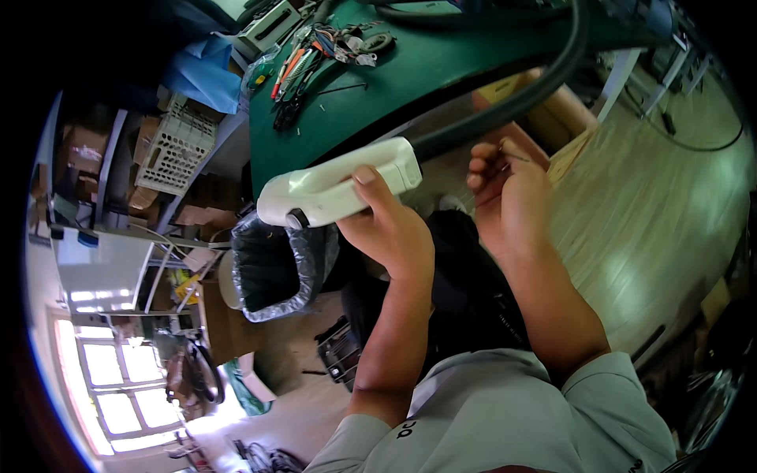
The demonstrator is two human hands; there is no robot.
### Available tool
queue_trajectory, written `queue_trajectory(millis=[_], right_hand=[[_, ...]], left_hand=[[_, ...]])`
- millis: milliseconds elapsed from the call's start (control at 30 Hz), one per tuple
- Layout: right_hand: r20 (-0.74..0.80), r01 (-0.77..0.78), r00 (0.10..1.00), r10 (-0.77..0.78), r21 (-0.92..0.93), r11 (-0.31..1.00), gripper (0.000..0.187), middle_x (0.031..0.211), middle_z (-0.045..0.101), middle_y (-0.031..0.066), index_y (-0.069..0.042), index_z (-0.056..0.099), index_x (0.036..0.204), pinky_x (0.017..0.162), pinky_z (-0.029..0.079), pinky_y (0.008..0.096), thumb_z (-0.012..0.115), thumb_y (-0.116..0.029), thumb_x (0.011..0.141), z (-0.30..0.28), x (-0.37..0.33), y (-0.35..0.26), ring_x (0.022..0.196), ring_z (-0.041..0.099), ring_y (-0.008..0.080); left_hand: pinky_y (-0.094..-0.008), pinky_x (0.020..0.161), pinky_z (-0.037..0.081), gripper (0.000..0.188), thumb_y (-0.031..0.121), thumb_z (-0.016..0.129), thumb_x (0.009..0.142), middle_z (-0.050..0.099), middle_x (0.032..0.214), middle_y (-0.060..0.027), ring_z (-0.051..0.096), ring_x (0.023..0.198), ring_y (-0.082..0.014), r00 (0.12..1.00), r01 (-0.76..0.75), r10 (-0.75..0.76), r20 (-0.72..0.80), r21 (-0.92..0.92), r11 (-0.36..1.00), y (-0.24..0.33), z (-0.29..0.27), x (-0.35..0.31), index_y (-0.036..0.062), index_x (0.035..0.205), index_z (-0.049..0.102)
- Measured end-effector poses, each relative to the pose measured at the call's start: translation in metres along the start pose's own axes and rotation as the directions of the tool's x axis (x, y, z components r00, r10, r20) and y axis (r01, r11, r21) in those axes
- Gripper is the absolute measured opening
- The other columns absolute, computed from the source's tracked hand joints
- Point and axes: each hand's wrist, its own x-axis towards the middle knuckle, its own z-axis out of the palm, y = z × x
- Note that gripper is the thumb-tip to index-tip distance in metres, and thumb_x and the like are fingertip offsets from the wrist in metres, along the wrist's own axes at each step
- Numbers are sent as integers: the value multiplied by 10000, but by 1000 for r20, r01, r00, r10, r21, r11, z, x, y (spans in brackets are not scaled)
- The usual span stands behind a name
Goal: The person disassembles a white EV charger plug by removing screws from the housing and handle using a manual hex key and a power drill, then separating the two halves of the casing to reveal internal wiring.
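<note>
In my left hand [388,232] is a white charging plug handle [315,193], with the thumb over its near side and the fingers hidden beneath. A black button sits at its left end. From its right end a thick black cable [505,110] runs up and curves over the green table. My right hand [511,193] is held to the right of the handle, apart from it, below the cable. Its fingers are curled in toward the thumb. Something thin and dark shows at the fingertips, too small to name.
On the green table [426,67] lie pliers and other hand tools [303,71], a tape roll [377,42] and small loose screws. A lined bin [311,260] stands below its left corner. Shelves with a white crate [177,150] are at left. An open cardboard box [544,118] sits under the table.
</note>
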Motion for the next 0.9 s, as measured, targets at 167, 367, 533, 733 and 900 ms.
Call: queue_trajectory(millis=[167,367,533,733,900], right_hand=[[301,206,944,-136,-213,955,246,869,651,145,45,518,1067,644,534,335,398,-160,1004,88,59,0,736,621,201],[324,239,945,43,-773,588,305,1165,587,215,122,520,1163,889,541,422,484,-104,961,115,186,33,1044,597,308],[250,128,965,77,-707,696,285,1114,542,228,137,482,1139,819,544,406,479,-46,920,112,184,31,923,593,323],[257,281,959,-116,-842,460,117,735,616,142,61,622,874,560,529,342,533,4,825,91,214,11,605,606,227],[719,588,645,-258,-683,-433,303,1053,689,215,56,646,1111,875,527,370,528,-119,895,73,237,-11,970,684,299]], left_hand=[[-290,796,490,389,328,568,1000,625,1032,-104,600,911,-142,984,179,-177,24,-142,974,-8,-14,-17,-43,1117,545],[-326,893,509,414,302,571,995,583,1168,-111,606,1061,-187,798,585,-592,115,-386,713,-33,-31,-34,-27,1229,482],[-337,918,512,433,277,550,1003,568,1193,-103,600,1093,-199,656,706,-748,101,-431,562,-44,-40,-44,-38,1279,442],[-352,957,503,419,256,529,1010,555,1220,-100,587,1124,-211,613,741,-771,172,-462,487,-47,-43,-47,-34,1296,427],[-360,975,494,406,249,518,1017,556,1225,-104,581,1143,-219,593,757,-778,209,-473,450,-48,-41,-52,-34,1293,426]])
